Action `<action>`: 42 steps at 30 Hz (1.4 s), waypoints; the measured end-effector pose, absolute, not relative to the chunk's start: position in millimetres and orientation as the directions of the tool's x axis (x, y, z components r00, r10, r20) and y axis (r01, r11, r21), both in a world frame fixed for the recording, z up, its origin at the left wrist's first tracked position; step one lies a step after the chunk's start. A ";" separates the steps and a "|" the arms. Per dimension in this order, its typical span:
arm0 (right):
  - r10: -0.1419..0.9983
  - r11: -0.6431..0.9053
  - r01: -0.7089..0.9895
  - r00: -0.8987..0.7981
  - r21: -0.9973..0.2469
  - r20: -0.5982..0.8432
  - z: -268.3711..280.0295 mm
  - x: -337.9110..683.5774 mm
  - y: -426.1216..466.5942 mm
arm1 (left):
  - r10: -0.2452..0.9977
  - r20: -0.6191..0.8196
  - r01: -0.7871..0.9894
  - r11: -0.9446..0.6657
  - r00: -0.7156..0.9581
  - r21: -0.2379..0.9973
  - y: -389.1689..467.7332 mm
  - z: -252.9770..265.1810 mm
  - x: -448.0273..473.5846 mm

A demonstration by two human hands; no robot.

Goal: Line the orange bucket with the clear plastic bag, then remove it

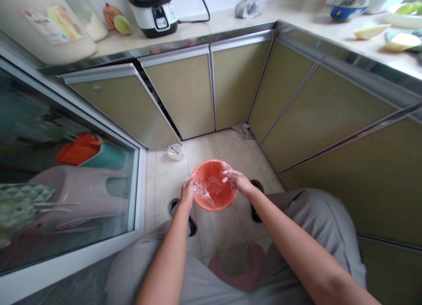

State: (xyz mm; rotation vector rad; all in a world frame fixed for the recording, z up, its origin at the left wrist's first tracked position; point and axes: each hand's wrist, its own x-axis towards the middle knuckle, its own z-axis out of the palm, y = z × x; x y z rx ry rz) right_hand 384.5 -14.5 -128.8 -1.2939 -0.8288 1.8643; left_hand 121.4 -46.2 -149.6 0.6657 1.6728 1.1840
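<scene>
An orange plastic basin (216,182) is low between my knees, above the tiled floor. Thin see-through plastic film (203,191) lies wrinkled over its left part and runs up to the right rim. My left hand (187,192) is at the left rim, its fingers closed on the film's edge. At the upper right rim, my right hand (240,182) pinches the film, fingertips over the basin's opening. Whether either hand also grips the rim itself, I cannot tell.
A small plastic tub (176,152) stands on the floor near an ajar cabinet door (125,105). A grey rag (243,131) lies in the corner. The glass door (66,164) is left; a rice cooker (158,15) and large jar (49,28) sit on the counter.
</scene>
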 end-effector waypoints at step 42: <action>0.810 -0.584 -0.363 -0.309 -0.726 -0.498 107.0 499.8 -216.7 | 0.887 -0.439 -0.505 0.314 -0.146 0.804 -276.0 92.0 97.8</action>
